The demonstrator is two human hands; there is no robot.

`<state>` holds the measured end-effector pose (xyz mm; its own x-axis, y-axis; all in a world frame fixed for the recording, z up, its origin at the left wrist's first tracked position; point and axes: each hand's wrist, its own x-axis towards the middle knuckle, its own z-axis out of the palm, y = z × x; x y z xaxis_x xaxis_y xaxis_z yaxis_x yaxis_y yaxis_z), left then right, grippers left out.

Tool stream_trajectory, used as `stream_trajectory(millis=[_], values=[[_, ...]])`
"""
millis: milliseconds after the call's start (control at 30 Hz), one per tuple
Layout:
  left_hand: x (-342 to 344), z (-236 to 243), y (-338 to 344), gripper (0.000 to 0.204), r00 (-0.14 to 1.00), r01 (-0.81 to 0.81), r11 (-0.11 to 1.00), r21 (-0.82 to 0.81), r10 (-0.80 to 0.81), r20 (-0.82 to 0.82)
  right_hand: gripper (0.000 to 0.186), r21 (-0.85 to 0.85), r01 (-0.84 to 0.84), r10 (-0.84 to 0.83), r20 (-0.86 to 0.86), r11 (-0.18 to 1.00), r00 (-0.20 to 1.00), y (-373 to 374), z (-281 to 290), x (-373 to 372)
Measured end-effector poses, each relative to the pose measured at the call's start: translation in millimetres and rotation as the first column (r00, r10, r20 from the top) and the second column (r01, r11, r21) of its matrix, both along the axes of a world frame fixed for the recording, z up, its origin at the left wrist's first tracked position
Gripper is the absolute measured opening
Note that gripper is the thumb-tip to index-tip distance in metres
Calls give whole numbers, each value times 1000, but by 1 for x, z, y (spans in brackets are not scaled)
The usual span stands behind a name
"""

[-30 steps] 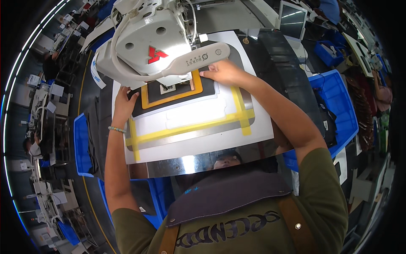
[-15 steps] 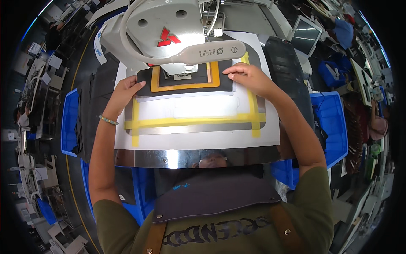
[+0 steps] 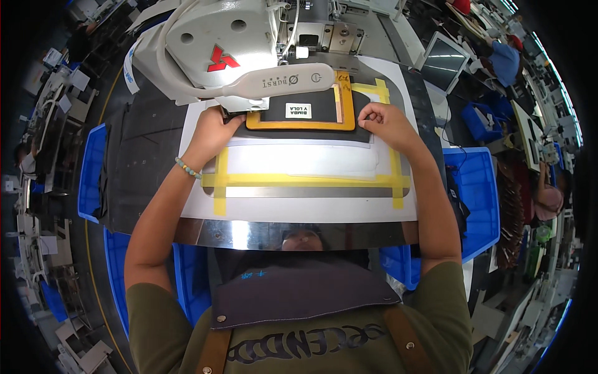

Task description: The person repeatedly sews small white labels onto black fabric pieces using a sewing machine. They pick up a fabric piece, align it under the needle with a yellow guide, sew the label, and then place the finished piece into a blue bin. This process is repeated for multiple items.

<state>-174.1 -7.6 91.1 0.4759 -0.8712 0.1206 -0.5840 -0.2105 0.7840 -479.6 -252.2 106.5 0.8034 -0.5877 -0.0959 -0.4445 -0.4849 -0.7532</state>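
A flat black panel (image 3: 311, 135) lies under a yellow-orange rectangular frame (image 3: 300, 126), with a small white label (image 3: 298, 111) inside the frame. Both rest on a white sheet (image 3: 293, 210) crossed by strips of yellow tape (image 3: 305, 181). At the panel's left end is my left hand (image 3: 215, 132), thumb stretched along its edge; its other fingers are partly hidden beneath the sewing machine head (image 3: 205, 53). My right hand (image 3: 387, 124) has curled fingers, thumb and forefinger closed at the panel's right edge. The machine head covers the frame's upper left corner.
A pale control arm (image 3: 280, 77) reaches across above the frame. A metal plate edge (image 3: 255, 235) borders the near side. Blue bins (image 3: 483, 193) stand at both sides, and dark pieces (image 3: 137, 149) lie at left. A monitor (image 3: 442, 62) stands far right.
The sheet, frame and panel have shifted right relative to the machine head, and both hands moved right with them. The label shows more fully. My right fingers have curled in.
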Motion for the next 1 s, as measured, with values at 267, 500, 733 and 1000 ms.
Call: stream_trajectory(millis=[267,500,733,1000], values=[[-11,19,29,21,880,14,990,137,53,-472,5,267,-35,13,85,963,996,8,14,-3],[22,47,141,26,851,52,996,76,-5,-526,10,377,-544,486,244,750,839,56,43,1],[21,10,208,20,778,-431,896,-104,311,-545,18,122,-238,222,135,963,966,49,18,3],[-9,13,321,29,550,-829,419,-370,493,-674,20,175,-130,112,108,976,988,27,13,-9]])
